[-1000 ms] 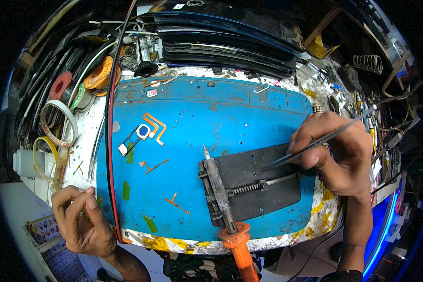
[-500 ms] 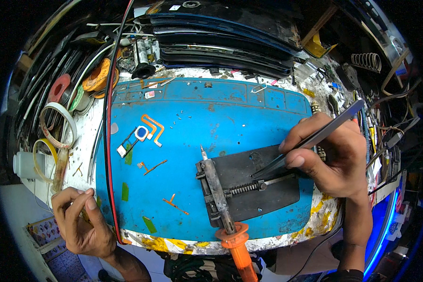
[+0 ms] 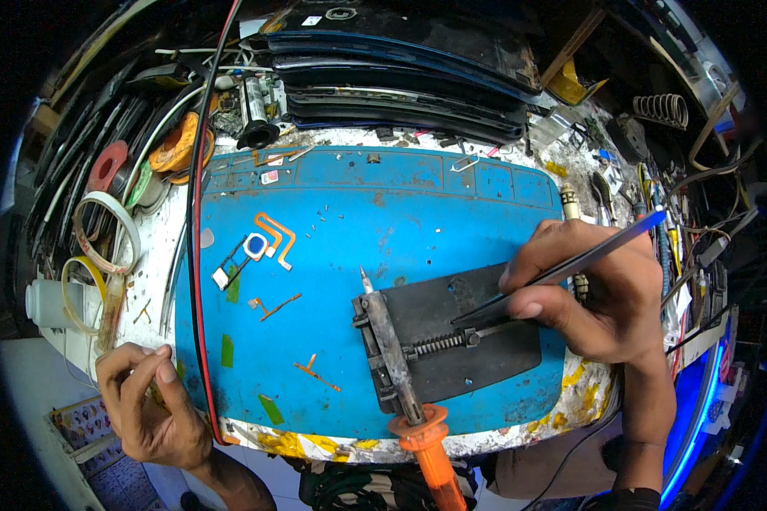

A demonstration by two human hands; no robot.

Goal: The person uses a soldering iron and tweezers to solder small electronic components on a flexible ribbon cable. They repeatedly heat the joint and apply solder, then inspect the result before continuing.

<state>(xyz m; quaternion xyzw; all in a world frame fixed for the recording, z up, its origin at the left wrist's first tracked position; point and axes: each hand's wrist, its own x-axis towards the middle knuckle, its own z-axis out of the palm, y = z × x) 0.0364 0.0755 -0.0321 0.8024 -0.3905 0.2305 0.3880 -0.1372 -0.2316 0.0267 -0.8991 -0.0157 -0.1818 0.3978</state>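
Tweezers (image 3: 584,258) are pinched between the thumb and fingers of my right hand (image 3: 614,294), their tips over the black clamp plate (image 3: 507,353). Across the plate's left end lies a soldering iron (image 3: 389,349), its orange handle toward me. My left hand (image 3: 149,404) rests by the mat's lower left edge with thumb and fingertips drawn together; what they hold, if anything, is hidden. Left on the blue mat (image 3: 341,230) lie a round button part (image 3: 255,246) with an orange flex cable (image 3: 283,241), and two small flex strips (image 3: 274,307), (image 3: 317,373).
Green tape bits (image 3: 270,409) dot the mat. A red and black cable (image 3: 198,213) crosses its left side. Tape rolls (image 3: 111,230) and a translucent bottle (image 3: 49,302) stand at left. Stacked dark panels (image 3: 409,94) fill the back; tools and cables (image 3: 673,221) crowd the right.
The tweezers have turned slightly in my right hand and lie a little lower, tips still over the plate. The whole view has shifted slightly; my left hand keeps its pose.
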